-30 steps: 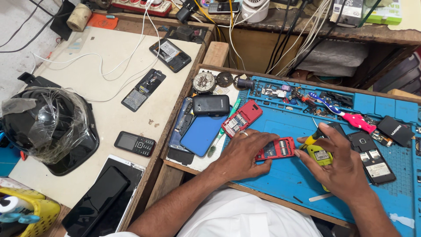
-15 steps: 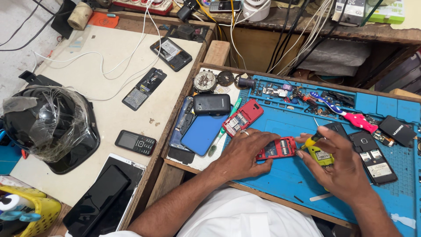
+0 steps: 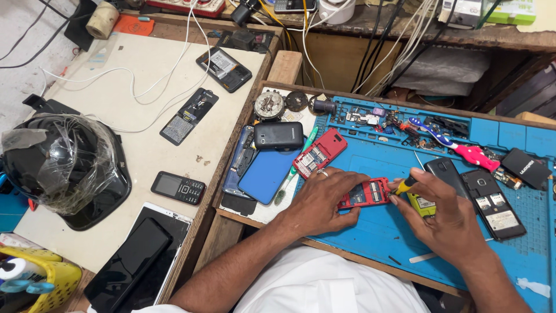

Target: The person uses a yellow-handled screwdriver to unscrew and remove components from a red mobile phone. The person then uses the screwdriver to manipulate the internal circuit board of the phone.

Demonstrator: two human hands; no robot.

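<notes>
White garment over torso; bare forearms; ring on finger of left hand.

A pale cream laminate worktop with a worn wooden edge filled the left side, and a lower wooden bench beside it carried a blue rubber repair mat. Behind ran a scuffed dark wooden shelf, with white and black cables trailing down from it. At far left showed a rough whitish wall. The light was even and soft, without hard shadows.
</notes>
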